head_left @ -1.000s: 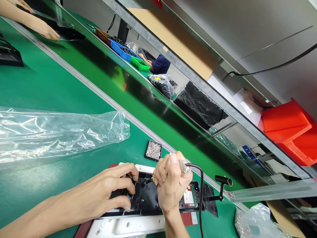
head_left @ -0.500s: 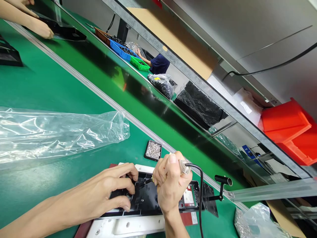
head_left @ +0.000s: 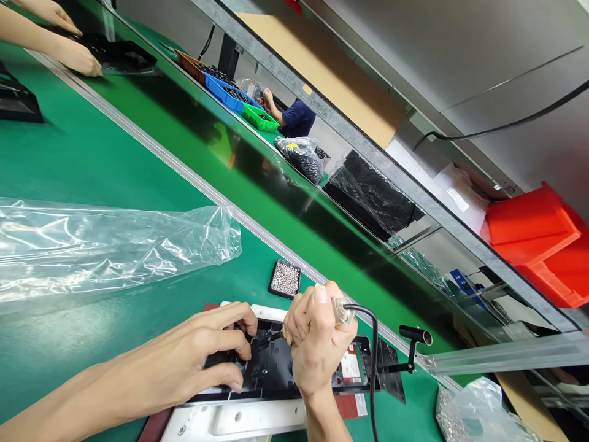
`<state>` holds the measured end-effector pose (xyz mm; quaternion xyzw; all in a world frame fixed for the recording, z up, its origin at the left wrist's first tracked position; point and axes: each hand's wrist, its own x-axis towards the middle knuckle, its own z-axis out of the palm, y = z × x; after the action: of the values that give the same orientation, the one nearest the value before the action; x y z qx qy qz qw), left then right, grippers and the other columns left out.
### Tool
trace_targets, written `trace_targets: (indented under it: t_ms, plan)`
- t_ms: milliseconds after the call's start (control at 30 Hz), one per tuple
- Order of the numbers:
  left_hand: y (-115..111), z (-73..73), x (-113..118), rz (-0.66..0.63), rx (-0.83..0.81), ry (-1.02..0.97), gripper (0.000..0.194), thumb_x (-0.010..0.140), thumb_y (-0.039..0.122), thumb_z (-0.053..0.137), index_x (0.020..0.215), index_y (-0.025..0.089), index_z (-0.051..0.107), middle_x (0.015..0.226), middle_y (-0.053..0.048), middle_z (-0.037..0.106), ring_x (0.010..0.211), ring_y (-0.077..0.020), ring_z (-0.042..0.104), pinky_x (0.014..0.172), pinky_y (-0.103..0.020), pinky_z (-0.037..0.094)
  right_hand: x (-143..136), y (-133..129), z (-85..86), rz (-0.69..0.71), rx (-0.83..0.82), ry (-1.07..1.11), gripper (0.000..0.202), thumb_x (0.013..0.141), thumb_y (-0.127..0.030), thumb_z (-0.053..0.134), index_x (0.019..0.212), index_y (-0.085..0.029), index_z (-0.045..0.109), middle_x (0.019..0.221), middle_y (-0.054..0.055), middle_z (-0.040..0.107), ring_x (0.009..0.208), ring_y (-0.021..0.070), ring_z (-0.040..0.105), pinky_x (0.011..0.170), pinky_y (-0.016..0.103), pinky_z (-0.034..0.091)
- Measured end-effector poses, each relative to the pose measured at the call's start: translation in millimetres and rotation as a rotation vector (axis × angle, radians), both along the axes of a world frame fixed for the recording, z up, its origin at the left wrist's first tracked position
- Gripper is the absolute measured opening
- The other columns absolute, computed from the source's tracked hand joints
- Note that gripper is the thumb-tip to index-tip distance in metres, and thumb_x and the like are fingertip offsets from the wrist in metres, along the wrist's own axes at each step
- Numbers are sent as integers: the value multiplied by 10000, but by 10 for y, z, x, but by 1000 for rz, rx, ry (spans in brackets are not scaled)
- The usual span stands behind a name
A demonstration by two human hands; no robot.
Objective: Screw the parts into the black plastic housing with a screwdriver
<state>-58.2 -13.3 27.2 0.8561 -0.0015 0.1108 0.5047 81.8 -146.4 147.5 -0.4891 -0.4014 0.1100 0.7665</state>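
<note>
A long black plastic part [head_left: 271, 376] lies in a white fixture [head_left: 257, 418] near the bottom of the view. My right hand [head_left: 319, 334] is wrapped round a corded electric screwdriver [head_left: 343, 310], whose tip points left, down at the black part. On the part's left end rests my left hand [head_left: 223, 347], its fingers curved and pressing on something dark that is mostly hidden under them. Just behind the part sits a small black tray of silvery screws [head_left: 285, 279].
A clear plastic bag [head_left: 115, 248] lies at left. Behind runs a green belt [head_left: 257, 212] with a metal rail. Another person's hands [head_left: 78, 56] touch a black part at top left. Red bins [head_left: 534, 239] stand at right, a bag of screws [head_left: 478, 408] at bottom right.
My hands and the screwdriver have hardly moved. At the top left the other person's hands have shifted slightly with the black part; across the belt a seated person's hand has risen a little.
</note>
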Motion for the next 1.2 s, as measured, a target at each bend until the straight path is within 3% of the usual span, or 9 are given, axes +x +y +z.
trace_targets:
  t_ms: [533,1200]
  plan:
    - [5,-18,4,7,34,-39,176,1093,178,891,1038,345,887,1342,20,791,1227,-208,795,1104,-254,567,35,-15,-23,-58,-49,-3,621,1255,-454,737,798,-308,344,587,-136,281,445,76,204,378,167,285]
    - [-6,-4,-22,5,26,-8,174,1105,192,871,1019,343,877,1332,27,766,1228,-192,775,1109,-242,536,28,-6,-23,-15,-1,14,587,1253,-319,721,797,-298,352,594,-135,282,451,68,204,389,152,280]
